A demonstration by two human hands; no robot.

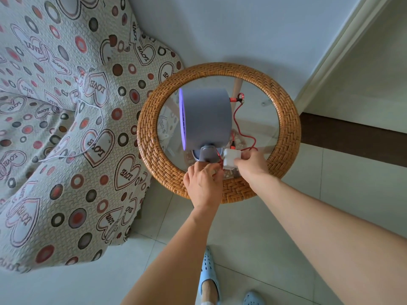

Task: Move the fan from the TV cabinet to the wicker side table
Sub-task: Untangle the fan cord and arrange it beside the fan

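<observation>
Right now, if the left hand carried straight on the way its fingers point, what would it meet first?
Most likely the fan's base, just beyond the left hand on the glass top. The red cable by the fingertips may come first; depth is unclear.

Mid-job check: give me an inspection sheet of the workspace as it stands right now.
Surface: wicker side table, glass top inside a woven rim.
Job's things: fan stands on the glass, purple front facing the sofa.
Clutter: nothing seen.
Grips: right hand holds the white adapter; left hand has fingers at the red cable beside the fan's base, hold unclear.
Cables: red cable runs from the fan's back, looping across the glass to the adapter; white cable lies on the sofa cover.
Surroundings: tiled floor, wall, blue slippers.
</observation>
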